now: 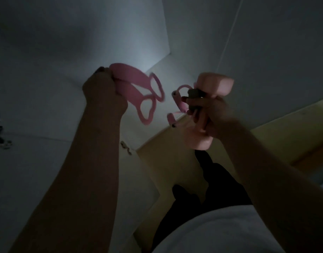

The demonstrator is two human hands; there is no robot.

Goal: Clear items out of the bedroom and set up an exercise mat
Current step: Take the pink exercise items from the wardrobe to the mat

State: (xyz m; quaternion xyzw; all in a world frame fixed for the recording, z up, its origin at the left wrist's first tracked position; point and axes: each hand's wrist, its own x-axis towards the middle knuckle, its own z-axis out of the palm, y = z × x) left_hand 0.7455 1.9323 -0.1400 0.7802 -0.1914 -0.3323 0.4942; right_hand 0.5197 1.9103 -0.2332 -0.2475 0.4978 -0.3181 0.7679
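In a dim room, the person's left hand (pixel 104 88) is raised in front of a white wall, its fingers (pixel 102 71) curled tight around the padded ends of a pink figure-eight resistance band (pixel 137 92), whose two rubbery loops hang out to the right of the fist, blurred. The right hand (pixel 210 114) is up at about the same height, just beside the band but apart from it, and its fingers (pixel 193 102) are wrapped around the middle of a pale pink dumbbell (pixel 214 83) held roughly upright, one blocky head above the hand and the other below it. The same hand also grips a thin pink cord with pink handle-like ends (pixel 175 99), which loops out to the left of the dumbbell; what exactly it is cannot be told in this light. A small dark grey object is pinched against the dumbbell by those fingers, too dim to identify. Below the hands lie a pale yellowish wooden floor (pixel 166 161), the person's dark trousers (pixel 208 189) and a white top (pixel 221 232). A small light-coloured object (pixel 126 147) lies at the foot of the wall, near the edge of the floor. No exercise mat shows in this view.
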